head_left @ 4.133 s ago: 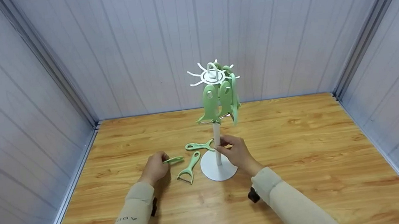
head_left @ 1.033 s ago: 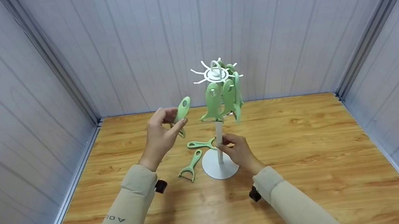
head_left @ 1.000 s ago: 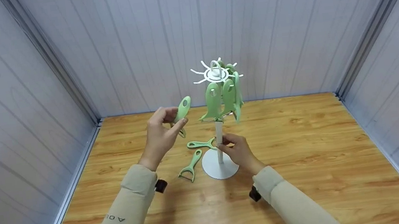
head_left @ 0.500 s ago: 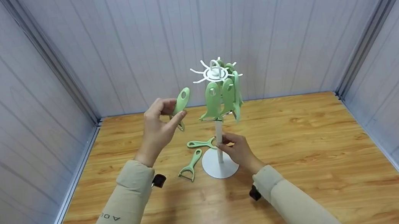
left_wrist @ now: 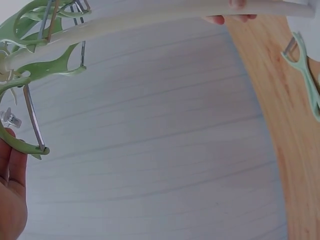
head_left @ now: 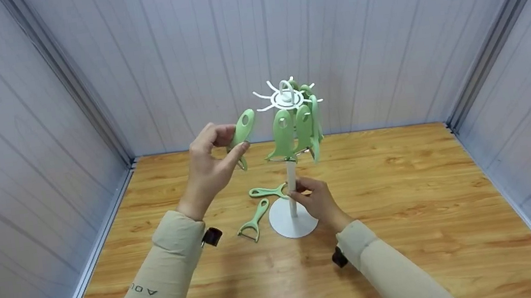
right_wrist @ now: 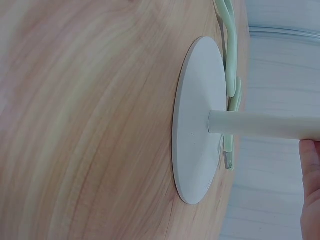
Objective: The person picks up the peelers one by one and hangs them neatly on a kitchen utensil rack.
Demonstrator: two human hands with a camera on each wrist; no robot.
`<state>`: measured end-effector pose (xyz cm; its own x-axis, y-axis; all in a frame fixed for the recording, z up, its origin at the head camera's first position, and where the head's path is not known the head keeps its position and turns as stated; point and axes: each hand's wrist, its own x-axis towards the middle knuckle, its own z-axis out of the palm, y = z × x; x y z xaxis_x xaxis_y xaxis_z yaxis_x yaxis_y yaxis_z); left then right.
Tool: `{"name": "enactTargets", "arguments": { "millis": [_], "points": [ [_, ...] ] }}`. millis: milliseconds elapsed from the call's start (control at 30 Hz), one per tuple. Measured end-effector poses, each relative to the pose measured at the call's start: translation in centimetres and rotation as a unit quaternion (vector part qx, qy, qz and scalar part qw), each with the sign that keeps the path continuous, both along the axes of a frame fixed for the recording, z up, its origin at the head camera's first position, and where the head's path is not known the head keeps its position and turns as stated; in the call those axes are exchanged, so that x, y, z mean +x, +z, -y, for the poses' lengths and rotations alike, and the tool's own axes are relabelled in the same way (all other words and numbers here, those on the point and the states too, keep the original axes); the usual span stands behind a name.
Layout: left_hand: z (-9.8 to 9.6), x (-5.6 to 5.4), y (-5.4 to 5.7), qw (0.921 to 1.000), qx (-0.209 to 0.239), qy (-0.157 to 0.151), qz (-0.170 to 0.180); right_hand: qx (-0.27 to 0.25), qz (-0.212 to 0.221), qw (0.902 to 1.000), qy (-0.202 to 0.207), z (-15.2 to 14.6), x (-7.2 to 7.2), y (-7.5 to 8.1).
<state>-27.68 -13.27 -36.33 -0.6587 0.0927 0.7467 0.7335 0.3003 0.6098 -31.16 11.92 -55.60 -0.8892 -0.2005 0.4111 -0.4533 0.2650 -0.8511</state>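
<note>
A white stand with a round base (head_left: 287, 225) and a ring of hooks (head_left: 266, 98) on top rises from the table. Several green peelers (head_left: 283, 136) hang by their handle holes from its front and right hooks. My left hand (head_left: 211, 164) pinches a green Y-shaped peeler (head_left: 244, 127) between thumb and fingers, handle hole up, just left of the hooks. My right hand (head_left: 317, 202) grips the white post (head_left: 291, 174) low down, above the base. In the left wrist view, the held peeler's blade (left_wrist: 34, 117) shows close to the hanging ones.
Two more green peelers lie on the wooden table (head_left: 396, 203) left of the stand: one peeler (head_left: 266, 192) reaches to the post, the other peeler (head_left: 254, 221) lies nearer. Grey panel walls (head_left: 181, 52) stand at the back and both sides.
My left hand took the peeler from the table and raised it beside the hooks. Over the last second it rose a little further. My right hand stays on the post.
</note>
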Motion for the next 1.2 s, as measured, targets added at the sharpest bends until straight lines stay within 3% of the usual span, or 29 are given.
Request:
{"name": "enactTargets", "arguments": {
  "millis": [300, 1200],
  "points": [
    [-0.2, -0.1, 0.4, 0.9997, 0.008, 0.001, -0.023, -0.007, 0.011, 0.9999, 0.0, 0.0, 0.0, 0.0],
    [-2.8, -0.2, 0.4, 0.9987, 0.026, -0.041, 0.018, -0.008, 0.004, 0.9999, -0.013, 0.3, 0.4, 0.3]
  ]
}}
